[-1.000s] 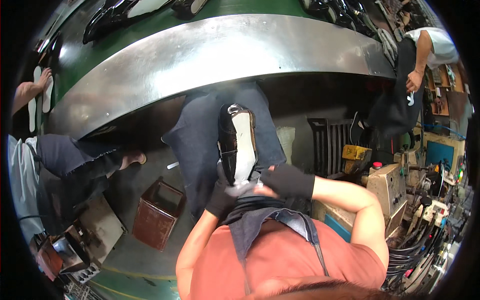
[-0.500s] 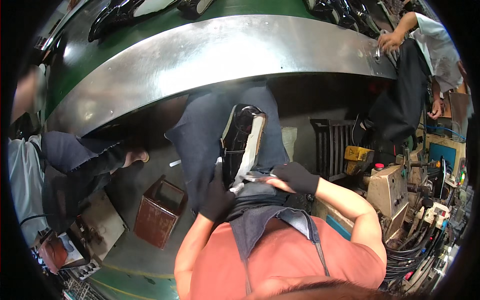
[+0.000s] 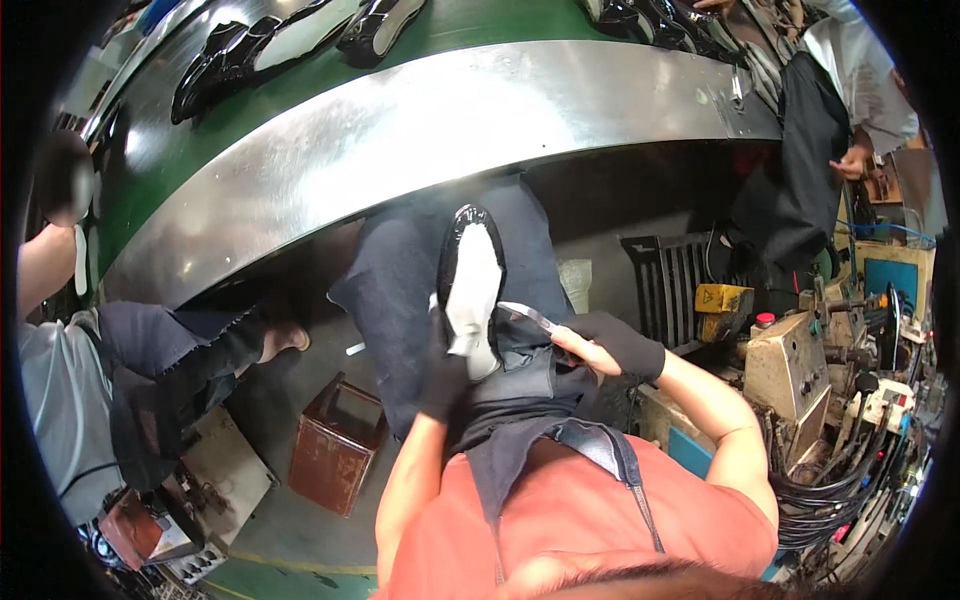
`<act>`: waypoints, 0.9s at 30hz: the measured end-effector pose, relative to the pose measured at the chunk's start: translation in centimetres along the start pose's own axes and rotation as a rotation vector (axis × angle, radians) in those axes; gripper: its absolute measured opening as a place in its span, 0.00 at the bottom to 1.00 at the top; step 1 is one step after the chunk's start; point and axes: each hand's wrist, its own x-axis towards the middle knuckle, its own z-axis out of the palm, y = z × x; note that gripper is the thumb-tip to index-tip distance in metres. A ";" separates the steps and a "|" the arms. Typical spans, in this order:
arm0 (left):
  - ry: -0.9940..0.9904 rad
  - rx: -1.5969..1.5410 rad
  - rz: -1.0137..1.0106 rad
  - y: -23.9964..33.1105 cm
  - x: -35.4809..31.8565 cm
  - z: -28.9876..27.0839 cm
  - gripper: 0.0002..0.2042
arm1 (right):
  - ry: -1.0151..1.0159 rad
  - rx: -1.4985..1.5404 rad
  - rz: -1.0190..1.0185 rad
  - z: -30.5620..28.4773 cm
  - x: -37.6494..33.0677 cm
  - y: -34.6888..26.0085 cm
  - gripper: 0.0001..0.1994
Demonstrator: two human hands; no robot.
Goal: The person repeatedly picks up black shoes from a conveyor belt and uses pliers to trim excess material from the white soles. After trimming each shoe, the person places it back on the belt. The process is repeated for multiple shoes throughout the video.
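A black shoe (image 3: pixel 472 285) with a pale sole facing up lies on my lap over a dark apron (image 3: pixel 400 290). My left hand (image 3: pixel 440 365), in a black glove, grips the heel end of the shoe. To its right, my right hand (image 3: pixel 605 345), also black-gloved, holds a small curved knife (image 3: pixel 527 315) whose blade points toward the sole's right edge.
A curved steel conveyor edge (image 3: pixel 430 130) with a green belt carries black shoes (image 3: pixel 215 70) above me. A rusty red box (image 3: pixel 335 455) stands on the floor to my left. One seated person (image 3: pixel 80 400) is at left, another stands at upper right (image 3: pixel 850 90). Machinery (image 3: pixel 810 370) crowds my right.
The shoe has turned so its pale sole faces up. My right hand drew back from the shoe and now holds the knife off its right edge. The view shifted slightly.
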 end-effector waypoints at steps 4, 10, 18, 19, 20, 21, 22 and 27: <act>0.157 0.149 -0.071 -0.1 -1.1 1.2 0.31 | -0.223 -0.325 -0.081 -2.2 3.6 -0.4 0.21; 0.103 0.679 -0.030 -3.0 -1.3 1.4 0.33 | -0.161 -0.894 -0.340 0.2 6.4 -2.0 0.24; 0.524 0.439 0.293 -7.7 2.2 2.9 0.32 | -0.505 -1.152 -0.169 -3.9 8.9 -7.7 0.19; 0.534 0.507 0.262 -8.2 2.3 2.2 0.32 | -0.394 -1.249 -0.258 -2.9 8.2 -8.2 0.17; 0.472 0.398 0.235 -8.1 2.5 1.6 0.30 | -0.287 -1.342 -0.348 -1.3 7.0 -8.3 0.15; 0.447 0.267 0.154 -9.3 2.2 0.6 0.31 | -0.173 -1.429 -0.437 0.4 5.9 -8.5 0.13; 0.437 0.139 0.079 -11.4 1.6 -0.9 0.31 | -0.226 -1.327 -0.547 2.1 5.4 -8.8 0.12; -0.292 -0.983 -0.143 -3.3 3.8 -2.9 0.33 | -0.163 -0.709 -0.618 0.0 7.7 -0.7 0.22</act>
